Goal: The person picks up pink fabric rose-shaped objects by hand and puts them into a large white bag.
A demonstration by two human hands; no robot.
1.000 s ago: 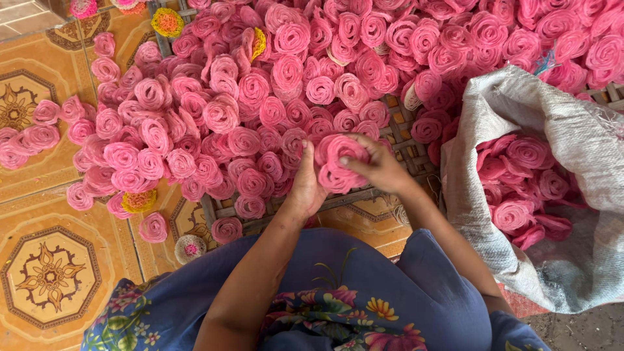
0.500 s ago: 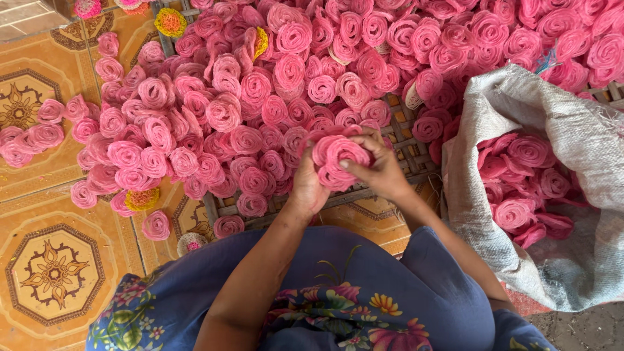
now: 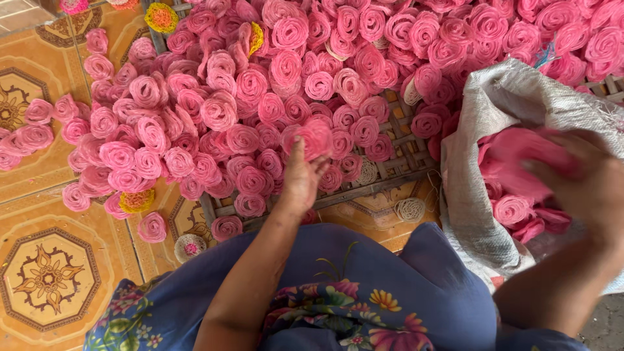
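Observation:
My left hand (image 3: 302,179) is raised over the near edge of a big heap of pink rolled coils (image 3: 221,110), and its fingers are closed around one pink coil (image 3: 316,138). My right hand (image 3: 588,185) is blurred and hovers over the open mouth of a grey woven sack (image 3: 468,195) on the right. It is right above the pink coils (image 3: 513,211) inside the sack. The blur hides whether that hand grips anything.
The heap lies on a woven bamboo tray (image 3: 396,162) and spills onto the patterned orange floor tiles (image 3: 49,279). A few yellow coils (image 3: 135,200) and pale coils (image 3: 409,209) lie among the pink ones. My blue flowered clothing fills the bottom of the view.
Both hands held one pink coil together at the tray's near edge. Now the right hand has let go and swung right to the sack, while the left keeps the coil.

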